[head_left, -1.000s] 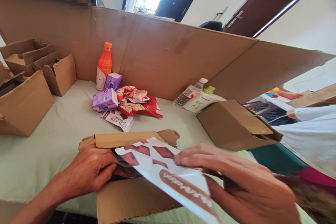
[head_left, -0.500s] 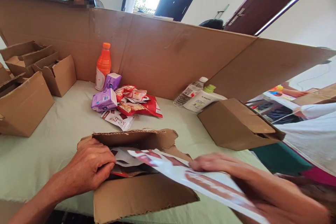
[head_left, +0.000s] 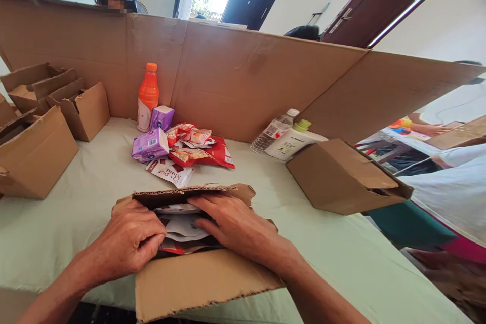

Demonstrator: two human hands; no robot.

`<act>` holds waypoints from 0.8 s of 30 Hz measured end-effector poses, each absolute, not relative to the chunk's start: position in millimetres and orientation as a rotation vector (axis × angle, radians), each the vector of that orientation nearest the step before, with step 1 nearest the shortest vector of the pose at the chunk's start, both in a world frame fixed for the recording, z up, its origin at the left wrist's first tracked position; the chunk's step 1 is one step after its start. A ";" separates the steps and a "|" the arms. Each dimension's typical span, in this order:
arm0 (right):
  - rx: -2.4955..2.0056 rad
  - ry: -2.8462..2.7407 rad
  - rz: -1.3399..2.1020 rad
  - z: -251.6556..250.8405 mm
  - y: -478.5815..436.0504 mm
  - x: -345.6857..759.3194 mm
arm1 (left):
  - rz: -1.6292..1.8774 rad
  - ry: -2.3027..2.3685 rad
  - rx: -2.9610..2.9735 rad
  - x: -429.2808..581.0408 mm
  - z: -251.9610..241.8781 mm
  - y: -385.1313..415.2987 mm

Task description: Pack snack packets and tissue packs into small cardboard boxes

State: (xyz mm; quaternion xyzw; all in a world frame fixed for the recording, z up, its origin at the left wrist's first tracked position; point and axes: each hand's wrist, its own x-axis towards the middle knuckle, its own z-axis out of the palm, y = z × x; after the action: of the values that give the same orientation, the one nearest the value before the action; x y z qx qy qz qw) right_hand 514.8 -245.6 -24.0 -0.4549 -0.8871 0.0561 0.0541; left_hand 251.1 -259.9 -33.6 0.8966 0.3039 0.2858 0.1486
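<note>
An open cardboard box (head_left: 197,278) stands at the table's near edge with white and red packets (head_left: 180,228) lying inside it. My left hand (head_left: 127,243) is curled over the box's left rim, fingers bent against the packets. My right hand (head_left: 235,223) lies flat inside the box, fingers stretched out over the packets toward the far flap.
Purple packs (head_left: 150,145), red snack packets (head_left: 197,149) and an orange bottle (head_left: 147,96) lie behind the box. A water bottle (head_left: 274,131) and a white lotion bottle (head_left: 294,143) rest by a closed carton (head_left: 341,177). Several empty cartons (head_left: 34,147) stand left. A cardboard wall (head_left: 243,81) rings the table; a person sits behind it.
My right hand had a large white and red packet above the box; that packet is out of sight now and the hand rests flat inside the box. The left hand stayed put.
</note>
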 end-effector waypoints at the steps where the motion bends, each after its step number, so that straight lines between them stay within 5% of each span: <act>1: -1.409 -2.691 0.203 -23.3 -244.7 514.5 | 0.822 0.871 2.574 251.3 -33.6 -259.9; 10: -1.520 -2.888 0.454 -19.0 -218.9 500.9 | 0.813 0.861 2.556 251.8 -33.3 -258.4; 24: -1.547 -2.765 0.389 -16.2 -231.9 511.8 | 0.800 0.864 2.553 249.8 -32.8 -258.7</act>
State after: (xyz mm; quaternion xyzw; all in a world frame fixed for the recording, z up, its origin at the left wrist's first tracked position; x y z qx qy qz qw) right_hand 511.8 -231.9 -16.2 -0.4844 -0.8660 0.1217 -0.0251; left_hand 249.8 -258.7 -32.8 0.8957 0.3031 0.2806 0.1646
